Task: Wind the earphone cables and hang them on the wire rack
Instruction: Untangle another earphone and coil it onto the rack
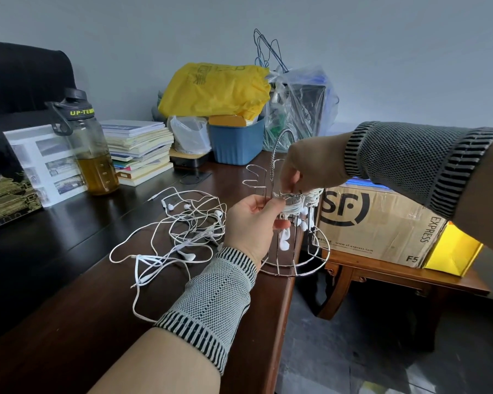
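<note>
since the wire rack (292, 234) is parked right at the desk's (69, 280) right edge, with part of its base ring looking like it sticks out past the edge, a tip-over seems the main risk here. a wound earphone bundle (292, 206) is being pinched against one of the rack's upper hooks by the left hand (252, 226), thumb and fingers curled round the coil and wire. the right hand (305, 169) is reached in from above, fingertips pinched on the top of that same coil, so neither hand is free to steady the base. if the bundle is tugged toward the edge, the light rack could probably be dragged off onto the floor beside the cardboard box (382, 223).

another worry: the coil looks loosely wound and its earbuds (283, 241) dangle below, so it could be unravelled if let go before it's properly hooked. a second bundle (315, 199) seems hung just behind. the tangled pile of earphones (182, 231) still to be done lies mid-desk, left of the rack, and its loops could easily be snagged by the left sleeve.
</note>
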Tool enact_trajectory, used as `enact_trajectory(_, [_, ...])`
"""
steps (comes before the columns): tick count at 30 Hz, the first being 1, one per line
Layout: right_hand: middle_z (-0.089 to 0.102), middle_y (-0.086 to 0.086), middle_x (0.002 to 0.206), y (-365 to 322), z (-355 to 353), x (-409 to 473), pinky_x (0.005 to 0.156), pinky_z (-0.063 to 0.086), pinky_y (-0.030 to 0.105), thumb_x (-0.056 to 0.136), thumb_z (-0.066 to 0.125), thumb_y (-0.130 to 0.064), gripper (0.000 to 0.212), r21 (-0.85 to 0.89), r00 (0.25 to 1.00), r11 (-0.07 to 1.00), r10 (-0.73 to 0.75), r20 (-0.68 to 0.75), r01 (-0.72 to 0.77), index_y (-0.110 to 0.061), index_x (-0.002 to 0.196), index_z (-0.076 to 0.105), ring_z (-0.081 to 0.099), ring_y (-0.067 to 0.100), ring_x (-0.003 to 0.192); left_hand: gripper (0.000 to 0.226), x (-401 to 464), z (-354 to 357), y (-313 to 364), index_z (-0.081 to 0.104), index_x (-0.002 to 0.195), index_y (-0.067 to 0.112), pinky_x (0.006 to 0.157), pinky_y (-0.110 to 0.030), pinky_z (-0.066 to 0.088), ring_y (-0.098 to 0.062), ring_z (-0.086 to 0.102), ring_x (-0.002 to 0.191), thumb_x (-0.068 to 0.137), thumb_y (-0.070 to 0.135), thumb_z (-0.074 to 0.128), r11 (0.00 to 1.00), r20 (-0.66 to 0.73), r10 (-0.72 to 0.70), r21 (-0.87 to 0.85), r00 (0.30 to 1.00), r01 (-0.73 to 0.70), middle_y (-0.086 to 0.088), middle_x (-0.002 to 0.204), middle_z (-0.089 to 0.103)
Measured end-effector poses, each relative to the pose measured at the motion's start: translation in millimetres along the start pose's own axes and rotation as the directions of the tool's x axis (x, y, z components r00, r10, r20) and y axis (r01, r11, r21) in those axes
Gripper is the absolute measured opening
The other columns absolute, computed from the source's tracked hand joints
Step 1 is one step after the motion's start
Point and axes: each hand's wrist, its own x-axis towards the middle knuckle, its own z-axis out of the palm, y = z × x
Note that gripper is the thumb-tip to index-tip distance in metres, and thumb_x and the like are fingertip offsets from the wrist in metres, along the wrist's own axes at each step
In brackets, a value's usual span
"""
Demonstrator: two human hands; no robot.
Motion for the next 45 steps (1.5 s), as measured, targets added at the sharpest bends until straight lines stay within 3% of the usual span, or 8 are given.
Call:
enact_trajectory(5, [0.062, -0.021, 0.087, 7, 2, 0, 0.065, 0.035, -0.004, 0.090, 0.062, -0.014, 0.019, 0.090, 0.999, 0.996, -0.021, -0.040, 0.025, -0.019, 0.105, 0.073, 0.052, -0.010, 0.069, 0.012, -1, 0, 1, 0.064, 0.078, 0.011, 0.040, -0.012, 0.038, -0.009, 0.062, 0.049, 0.089, 0.010, 0.067, 1.000, 0.008, -0.002, -0.006, 1.000, 0.002, 0.000, 0.075, 0.066])
enact_trajectory(8, [0.064, -0.018, 0.084, 10, 4, -1, 0.060, 0.033, -0.009, 0.089, 0.063, -0.013, 0.020, 0.147, 0.998, 0.989, -0.020, -0.067, 0.030, -0.018, 0.105, 0.073, 0.051, -0.014, 0.067, 0.010, -2, 0, 1, 0.064, 0.080, 0.011, 0.041, -0.012, 0.038, -0.008, 0.062, 0.050, 0.089, 0.010, 0.067, 1.000, 0.015, 0.000, -0.007, 1.000, 0.001, 0.000, 0.074, 0.066])
enact_trajectory(14, [0.066, -0.014, 0.091, 10, 7, -2, 0.060, 0.033, -0.006, 0.090, 0.062, -0.014, 0.021, 0.151, 0.997, 0.988, -0.008, -0.082, 0.021, -0.020, 0.107, 0.072, 0.051, -0.012, 0.069, 0.011, -3, -1, 1, 0.065, 0.080, 0.011, 0.042, -0.011, 0.039, -0.007, 0.062, 0.051, 0.090, 0.011, 0.068, 1.000, 0.025, 0.003, -0.019, 1.000, -0.003, 0.000, 0.074, 0.066])
enact_trajectory(22, [0.063, -0.022, 0.075, 14, 9, -2, 0.060, 0.035, -0.007, 0.087, 0.066, -0.011, 0.015, 0.282, 0.993, 0.959, -0.005, -0.115, 0.037, -0.020, 0.095, 0.075, 0.053, -0.022, 0.062, 0.006, 0, -5, -2, 0.064, 0.086, 0.014, 0.050, -0.013, 0.043, -0.006, 0.065, 0.058, 0.088, 0.015, 0.070, 1.000, 0.083, -0.015, -0.003, 0.996, 0.016, 0.004, 0.073, 0.067])
enact_trajectory(31, [0.070, -0.006, 0.080, 15, 6, -3, 0.070, 0.048, 0.008, 0.082, 0.070, -0.006, 0.014, 0.402, 0.994, 0.913, -0.028, -0.110, 0.070, -0.019, 0.085, 0.071, 0.060, -0.003, 0.066, 0.007, -1, -3, -1, 0.063, 0.085, 0.009, 0.045, -0.010, 0.042, -0.003, 0.063, 0.052, 0.087, 0.009, 0.070, 1.000, 0.066, 0.020, -0.010, 0.998, -0.019, -0.002, 0.076, 0.065])
enact_trajectory(37, [0.072, 0.005, 0.089, 12, 5, -3, 0.082, 0.053, 0.025, 0.081, 0.072, -0.008, 0.011, 0.414, 0.995, 0.910, 0.022, -0.100, 0.022, -0.012, 0.092, 0.071, 0.063, 0.011, 0.077, 0.008, -1, -2, -3, 0.064, 0.088, 0.008, 0.046, -0.011, 0.043, -0.003, 0.064, 0.052, 0.086, 0.010, 0.071, 0.999, 0.048, 0.035, 0.009, 0.998, -0.035, -0.001, 0.076, 0.067])
enact_trajectory(42, [0.073, 0.002, 0.087, 9, 5, -4, 0.082, 0.053, 0.023, 0.082, 0.073, -0.015, 0.008, 0.415, 0.991, 0.910, 0.059, -0.119, -0.004, -0.018, 0.089, 0.071, 0.067, 0.012, 0.081, 0.013, 0, -3, -3, 0.064, 0.091, 0.009, 0.047, -0.011, 0.043, -0.005, 0.064, 0.053, 0.084, 0.011, 0.074, 1.000, 0.035, 0.029, 0.009, 0.999, -0.029, -0.003, 0.080, 0.068])
enact_trajectory(45, [0.074, -0.001, 0.083, 9, 4, -9, 0.074, 0.054, 0.020, 0.085, 0.069, -0.010, 0.009, 0.472, 0.990, 0.882, 0.070, -0.120, -0.005, -0.019, 0.087, 0.069, 0.069, 0.010, 0.077, 0.016, 0, -5, -2, 0.063, 0.094, 0.009, 0.045, -0.014, 0.042, -0.007, 0.064, 0.054, 0.084, 0.010, 0.074, 1.000, 0.039, 0.006, -0.016, 0.999, -0.005, -0.004, 0.084, 0.069])
